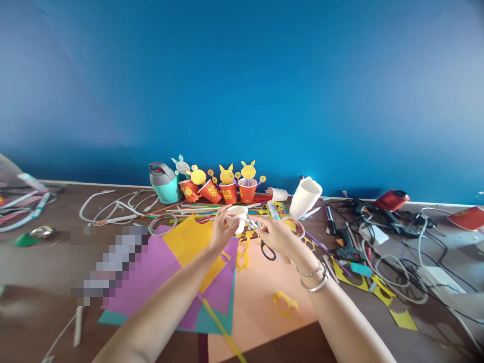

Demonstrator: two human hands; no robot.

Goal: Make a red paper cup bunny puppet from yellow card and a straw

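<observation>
A white paper cup [236, 211] is in my left hand [222, 227], whose fingers are closed around its left side. My right hand [278, 234] is closed on scissors, their metal blades [252, 222] against the right side of the cup. A black handle loop [269, 258] shows below the right hand; the rest of the handles is hidden by the fingers. Under my arms lie yellow paper [185, 239], purple paper [155, 272] and a peach sheet [260, 302]. Yellow scraps [285, 305] with cut-out holes rest on the peach sheet.
Behind the hands, several red paper cups [229, 193] carry rabbit-faced paper figures, beside a teal-grey container [166, 186]. A white cup stack [305, 197] leans at the right. Glue guns [350, 247] and tangled cables [397, 272] lie farther right. A blue wall [242, 91] rises behind.
</observation>
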